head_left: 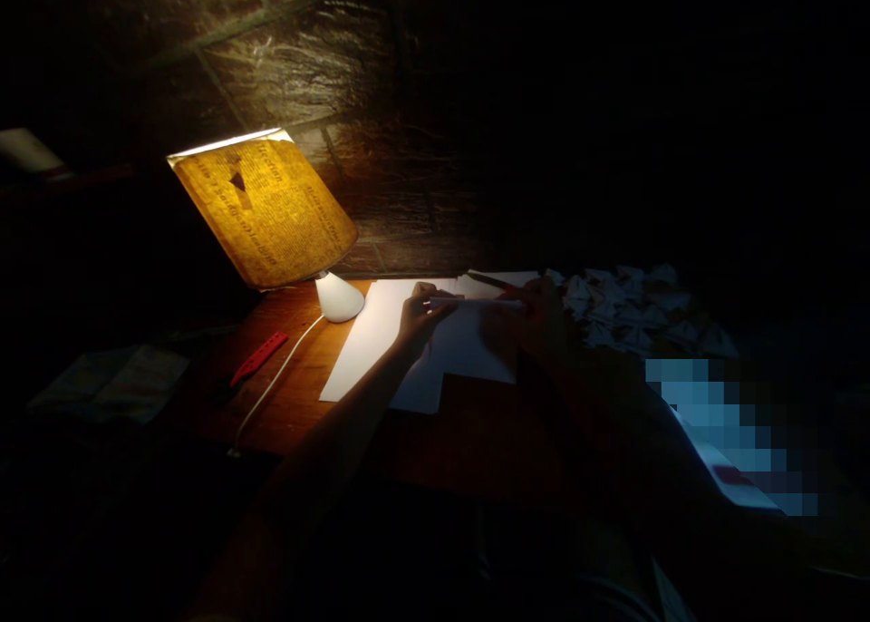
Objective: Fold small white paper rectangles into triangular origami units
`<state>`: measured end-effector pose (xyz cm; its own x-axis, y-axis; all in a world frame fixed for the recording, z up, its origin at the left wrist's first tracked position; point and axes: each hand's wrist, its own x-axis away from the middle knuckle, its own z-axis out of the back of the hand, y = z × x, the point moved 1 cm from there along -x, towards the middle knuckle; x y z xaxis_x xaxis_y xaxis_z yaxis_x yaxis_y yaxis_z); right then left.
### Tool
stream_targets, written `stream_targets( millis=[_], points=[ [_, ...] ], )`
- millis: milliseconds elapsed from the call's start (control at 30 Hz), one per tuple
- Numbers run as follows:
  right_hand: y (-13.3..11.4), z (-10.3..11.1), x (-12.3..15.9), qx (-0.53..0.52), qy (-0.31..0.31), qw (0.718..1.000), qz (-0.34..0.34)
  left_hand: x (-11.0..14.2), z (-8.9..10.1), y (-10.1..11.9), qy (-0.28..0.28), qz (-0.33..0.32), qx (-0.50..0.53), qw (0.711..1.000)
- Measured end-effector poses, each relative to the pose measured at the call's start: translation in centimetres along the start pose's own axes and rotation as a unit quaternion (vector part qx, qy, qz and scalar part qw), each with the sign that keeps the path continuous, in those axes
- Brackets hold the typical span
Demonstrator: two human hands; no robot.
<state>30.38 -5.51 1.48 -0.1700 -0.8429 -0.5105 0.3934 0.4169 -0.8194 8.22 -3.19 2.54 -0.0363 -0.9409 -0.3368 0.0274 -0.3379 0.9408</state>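
Observation:
My left hand (422, 315) is closed on the edge of a piece of white paper (486, 304), held just above the table. My right hand (544, 306) is in deep shadow at the paper's other end. From it, a long thin dark tool (490, 281) with a reddish part near the fingers points left over the paper; its exact kind is too dark to tell. Below both hands, flat white sheets (367, 345) overlap on the wooden table (299, 404).
A lamp with a printed yellow shade (272, 209) and white base (338, 297) stands left. Its white cord (278, 373) runs past a red-handled tool (258, 359). Several folded paper pieces (622, 305) lie at right. A bright, pixelated screen (720, 422) glows nearby. Behind is a stone wall (305, 51).

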Motion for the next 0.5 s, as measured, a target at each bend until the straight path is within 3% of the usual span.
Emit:
stream_targets(
  millis=[133,367,500],
  points=[
    [0.03,-0.27,-0.09,-0.054,-0.005,0.998,-0.011,-0.15,0.21,0.14,0.01,-0.007,0.016,1.0],
    [-0.75,-0.12,0.08,-0.12,-0.116,0.984,-0.057,0.03,-0.07,-0.01,-0.039,0.097,0.035,0.994],
    [-0.67,-0.07,0.19,-0.09,-0.111,0.987,-0.074,-0.03,-0.28,-0.65,-0.043,0.116,0.02,0.992]
  ],
)
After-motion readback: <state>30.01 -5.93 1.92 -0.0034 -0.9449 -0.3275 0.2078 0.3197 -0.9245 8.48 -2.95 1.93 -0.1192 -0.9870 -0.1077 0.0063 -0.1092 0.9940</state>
